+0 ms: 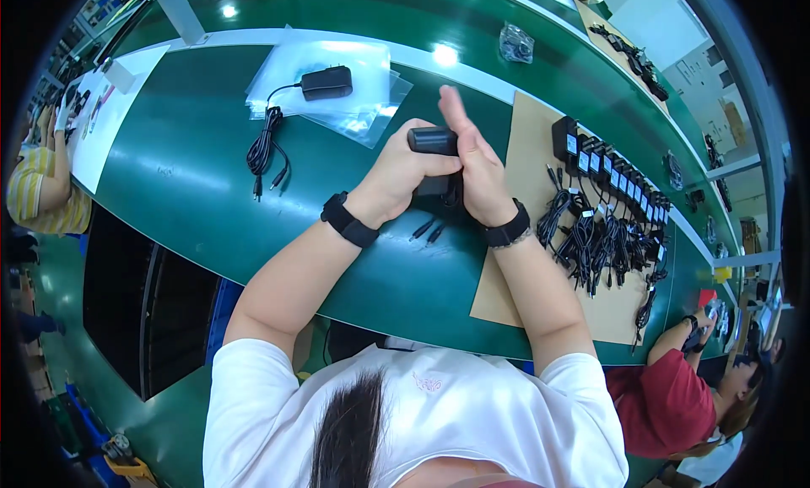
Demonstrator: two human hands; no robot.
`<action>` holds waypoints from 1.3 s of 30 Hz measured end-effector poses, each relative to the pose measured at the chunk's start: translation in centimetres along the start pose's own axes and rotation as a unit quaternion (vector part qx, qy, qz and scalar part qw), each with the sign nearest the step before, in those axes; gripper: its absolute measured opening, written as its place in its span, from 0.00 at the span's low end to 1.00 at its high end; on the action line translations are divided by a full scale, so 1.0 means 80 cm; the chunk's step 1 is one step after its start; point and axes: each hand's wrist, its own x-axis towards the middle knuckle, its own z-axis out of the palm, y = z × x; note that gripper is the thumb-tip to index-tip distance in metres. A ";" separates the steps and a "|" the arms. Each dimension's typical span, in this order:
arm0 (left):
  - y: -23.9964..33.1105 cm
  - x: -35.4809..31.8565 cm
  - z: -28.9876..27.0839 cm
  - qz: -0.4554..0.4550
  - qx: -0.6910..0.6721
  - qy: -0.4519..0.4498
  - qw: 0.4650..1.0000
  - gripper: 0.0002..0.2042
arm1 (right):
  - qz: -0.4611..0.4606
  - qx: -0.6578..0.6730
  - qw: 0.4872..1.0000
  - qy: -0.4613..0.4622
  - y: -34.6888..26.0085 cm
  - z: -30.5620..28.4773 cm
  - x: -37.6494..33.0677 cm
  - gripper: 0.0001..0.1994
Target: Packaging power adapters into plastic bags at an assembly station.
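Observation:
My left hand (398,177) grips a black power adapter (431,140) above the green table (194,176). My right hand (474,161) rests flat against the adapter's right side, fingers stretched upward. The adapter's black cable hangs below the hands, and its two plug ends (428,231) lie on the table near my wrists. Both wrists wear black bands.
Another adapter (326,82) lies on clear plastic bags (337,87), its bundled cable (265,146) beside them. A row of several adapters with cables (607,210) sits on a cardboard sheet (527,142) at right. A person in red (675,395) works at lower right, another person (38,184) at far left.

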 end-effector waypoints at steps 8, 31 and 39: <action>0.000 -0.010 0.020 0.078 0.050 0.081 0.992 0.22 | -0.157 -0.295 0.942 0.027 -0.002 -0.005 -0.002 0.33; 0.017 -0.010 -0.001 0.176 -0.109 -0.056 0.977 0.22 | 0.245 0.277 0.925 0.090 -0.004 -0.041 0.003 0.13; 0.015 -0.009 0.000 0.165 -0.071 0.029 0.983 0.18 | 0.177 -0.106 0.978 -0.025 -0.013 -0.018 -0.004 0.08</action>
